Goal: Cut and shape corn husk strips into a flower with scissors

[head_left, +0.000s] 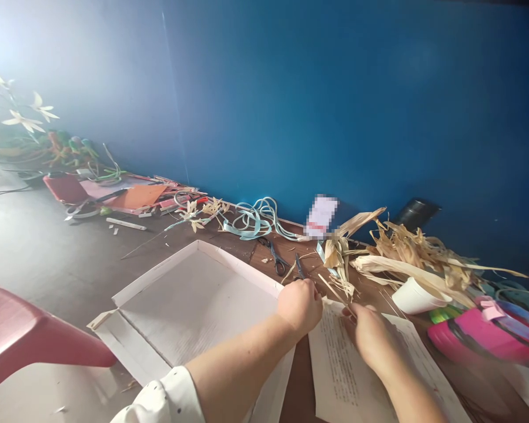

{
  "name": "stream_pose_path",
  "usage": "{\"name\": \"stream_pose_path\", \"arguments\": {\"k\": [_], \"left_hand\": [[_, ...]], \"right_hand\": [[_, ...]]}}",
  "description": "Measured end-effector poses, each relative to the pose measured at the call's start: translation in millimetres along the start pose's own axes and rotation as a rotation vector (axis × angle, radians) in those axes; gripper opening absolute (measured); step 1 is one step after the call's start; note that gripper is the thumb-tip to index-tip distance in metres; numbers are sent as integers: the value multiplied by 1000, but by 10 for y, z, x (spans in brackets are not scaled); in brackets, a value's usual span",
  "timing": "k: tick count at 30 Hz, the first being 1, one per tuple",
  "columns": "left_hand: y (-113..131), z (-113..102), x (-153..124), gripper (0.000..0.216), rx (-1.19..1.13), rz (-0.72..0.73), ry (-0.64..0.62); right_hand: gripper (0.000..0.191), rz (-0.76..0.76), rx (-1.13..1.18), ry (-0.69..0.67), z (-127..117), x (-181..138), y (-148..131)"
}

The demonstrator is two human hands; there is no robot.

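My left hand point(300, 308) is closed in a fist over the right edge of the white box lid point(194, 299). A dark pointed tool point(299, 267) sticks out just beyond its knuckles; I cannot tell whether the hand grips it. Between thumb and fingers, my right hand point(370, 335) pinches a thin straw-coloured strip point(332, 289), which points up and left. Beneath that hand lies a printed sheet point(335, 370). Black scissors point(275, 257) rest on the brown table behind my left hand. Dried corn husks point(344, 255) are heaped behind my right hand.
A white paper cup point(418, 296) lies tipped beside a pink container point(485, 335) at right. Pale blue cord point(255, 217) runs along the blue wall point(291, 106). Husk flowers point(196, 214) and an orange sheet point(143, 195) lie farther left. A pink chair point(22, 329) stands at front left.
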State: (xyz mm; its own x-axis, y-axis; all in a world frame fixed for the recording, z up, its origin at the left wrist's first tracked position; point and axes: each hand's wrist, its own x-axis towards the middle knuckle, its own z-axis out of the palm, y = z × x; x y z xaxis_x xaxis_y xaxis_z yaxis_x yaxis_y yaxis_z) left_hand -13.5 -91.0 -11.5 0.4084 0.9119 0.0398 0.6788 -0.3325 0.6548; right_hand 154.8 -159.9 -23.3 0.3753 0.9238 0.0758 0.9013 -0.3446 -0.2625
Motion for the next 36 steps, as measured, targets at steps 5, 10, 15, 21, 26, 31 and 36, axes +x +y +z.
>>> {"name": "stream_pose_path", "arguments": {"k": [5,10,15,21,26,31,36], "left_hand": [[0,-15,-5,23,-61,2,12],[43,-65,-16,18,-251,72,141],[87,-36,-14,17,-650,33,-69],[100,-14,4,26,-1065,-20,-371],[133,-47,-13,25,-1121,-72,-381],[131,-45,2,23,-1164,-109,-354],[107,-54,29,27,-1238,-146,-325]], "right_hand": [[15,27,89,-34,-58,59,-46],[8,152,451,16,-292,-41,-203],[33,299,1138,-10,-378,-173,-306],[45,384,1362,-21,-365,-191,-359],[47,387,1332,5,-359,-206,-459],[51,382,1288,29,-341,-193,-457],[56,344,1175,92,-372,-305,-364]]}}
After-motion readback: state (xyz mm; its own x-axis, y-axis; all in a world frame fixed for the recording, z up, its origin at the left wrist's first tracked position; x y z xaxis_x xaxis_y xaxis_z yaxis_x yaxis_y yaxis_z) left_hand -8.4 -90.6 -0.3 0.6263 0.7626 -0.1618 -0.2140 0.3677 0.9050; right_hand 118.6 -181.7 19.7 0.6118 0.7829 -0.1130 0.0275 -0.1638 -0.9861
